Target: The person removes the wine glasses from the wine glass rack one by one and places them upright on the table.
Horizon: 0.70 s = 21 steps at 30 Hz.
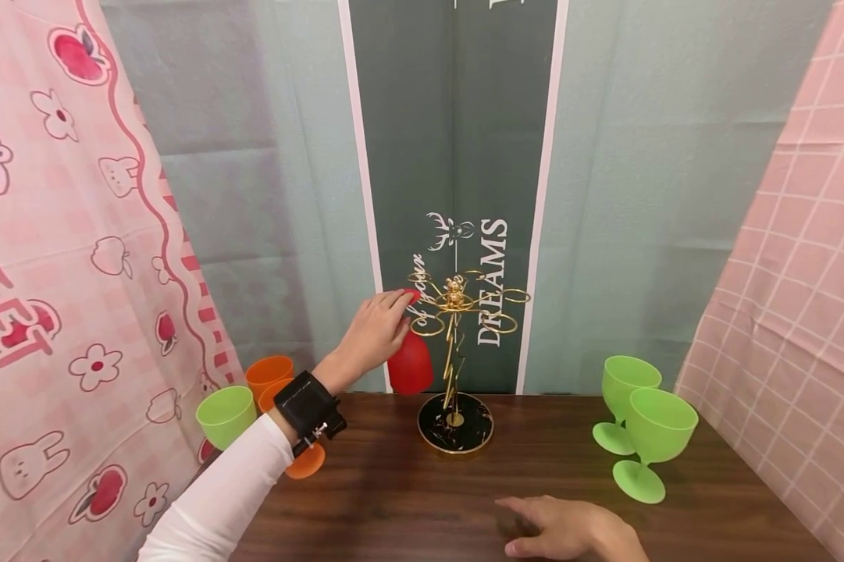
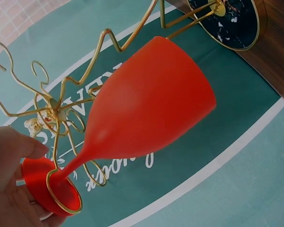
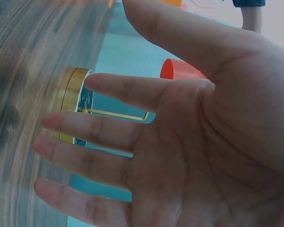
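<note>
My left hand [image 1: 375, 332] grips the foot of a red plastic goblet [image 1: 411, 365], which hangs bowl-down on the left of a gold wire goblet rack [image 1: 514, 297]. In the left wrist view, the goblet's foot [image 2: 38, 182] is between thumb and fingers, and one gold wire loop [image 2: 51, 187] lies against it, near the stem. The rack stands on a round black marbled base [image 1: 457, 437] with a gold edge. Low over the front of the table is my right hand [image 1: 562, 527]; its fingers [image 3: 92, 165] are extended and the palm holds nothing.
Two green goblets [image 1: 664, 425] stand upright at the right of the dark wooden table [image 1: 393, 507]. At the left, a green goblet [image 1: 226, 414] and orange goblets [image 1: 270, 371] stand partly behind my left forearm. Curtains [image 1: 632, 195] enclose the back and sides.
</note>
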### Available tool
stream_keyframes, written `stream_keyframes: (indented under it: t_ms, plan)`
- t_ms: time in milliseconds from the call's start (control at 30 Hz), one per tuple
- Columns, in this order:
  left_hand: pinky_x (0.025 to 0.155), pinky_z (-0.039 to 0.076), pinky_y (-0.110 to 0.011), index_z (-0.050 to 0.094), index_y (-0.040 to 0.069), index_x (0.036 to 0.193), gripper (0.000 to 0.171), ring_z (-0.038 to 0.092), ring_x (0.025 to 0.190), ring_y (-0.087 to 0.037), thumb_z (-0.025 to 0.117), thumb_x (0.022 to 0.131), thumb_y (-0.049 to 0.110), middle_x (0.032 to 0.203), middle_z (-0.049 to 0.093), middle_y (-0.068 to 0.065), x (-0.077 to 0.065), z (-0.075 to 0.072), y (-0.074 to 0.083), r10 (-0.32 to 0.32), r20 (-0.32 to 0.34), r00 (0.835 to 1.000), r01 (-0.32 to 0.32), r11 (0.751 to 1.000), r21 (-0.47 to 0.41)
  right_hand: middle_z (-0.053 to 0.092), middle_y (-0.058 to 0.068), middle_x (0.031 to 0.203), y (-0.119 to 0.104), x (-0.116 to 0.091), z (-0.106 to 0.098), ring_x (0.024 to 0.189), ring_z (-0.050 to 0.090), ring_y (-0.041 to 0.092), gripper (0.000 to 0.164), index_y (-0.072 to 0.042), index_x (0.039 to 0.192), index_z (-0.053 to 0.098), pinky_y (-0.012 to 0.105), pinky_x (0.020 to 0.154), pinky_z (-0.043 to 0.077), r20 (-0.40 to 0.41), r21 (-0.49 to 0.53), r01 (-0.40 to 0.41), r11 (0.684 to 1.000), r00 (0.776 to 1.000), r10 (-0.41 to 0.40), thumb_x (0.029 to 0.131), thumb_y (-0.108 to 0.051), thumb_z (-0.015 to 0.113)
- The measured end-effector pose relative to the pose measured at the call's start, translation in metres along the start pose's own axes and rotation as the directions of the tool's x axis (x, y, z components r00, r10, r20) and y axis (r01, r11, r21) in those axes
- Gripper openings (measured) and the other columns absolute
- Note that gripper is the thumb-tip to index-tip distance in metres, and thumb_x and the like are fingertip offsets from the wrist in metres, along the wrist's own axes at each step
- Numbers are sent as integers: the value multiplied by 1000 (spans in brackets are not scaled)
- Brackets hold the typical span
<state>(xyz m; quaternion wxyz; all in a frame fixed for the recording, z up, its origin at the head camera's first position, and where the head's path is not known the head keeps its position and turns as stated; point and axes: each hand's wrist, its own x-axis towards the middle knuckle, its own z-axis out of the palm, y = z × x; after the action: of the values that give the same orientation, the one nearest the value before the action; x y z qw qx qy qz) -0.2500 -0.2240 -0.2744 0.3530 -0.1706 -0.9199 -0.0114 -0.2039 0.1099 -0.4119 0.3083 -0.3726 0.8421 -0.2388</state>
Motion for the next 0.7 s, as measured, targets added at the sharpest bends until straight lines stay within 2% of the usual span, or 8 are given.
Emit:
stream_keyframes:
  t_ms: [167,400,533,700]
  plan:
    - [107,49,-52,58,-1,138,43,60,128,-36,65,98,12,136,64,-21,4,-2,-5,48,61,997,-49,999,4,56,12,148,-1,2,0,133,55,35,57,-10,148,51,55,108,47,15,2,-23,1000,1000,23,98,-33,68]
    - [113,45,-51,52,-2,145,49,55,136,-37,63,101,17,144,58,-23,12,-6,-12,46,190,981,-46,999,-6,56,12,148,0,3,1,133,55,33,57,-11,148,52,51,108,48,13,-15,-19,1000,1000,19,98,-34,68]
    - [114,44,-51,52,-2,145,49,54,137,-38,62,102,20,145,58,-24,15,-7,-12,41,205,978,-41,999,-2,57,11,147,-1,3,2,133,55,33,57,-13,148,52,54,108,47,1,-26,-35,999,999,35,97,-34,68]
    - [115,43,-51,54,-3,143,47,55,136,-38,61,103,21,143,59,-24,17,-4,-15,37,190,981,-39,999,3,57,11,147,-1,4,2,133,55,35,56,-13,147,53,58,108,46,0,-16,-56,998,998,56,97,-34,68]
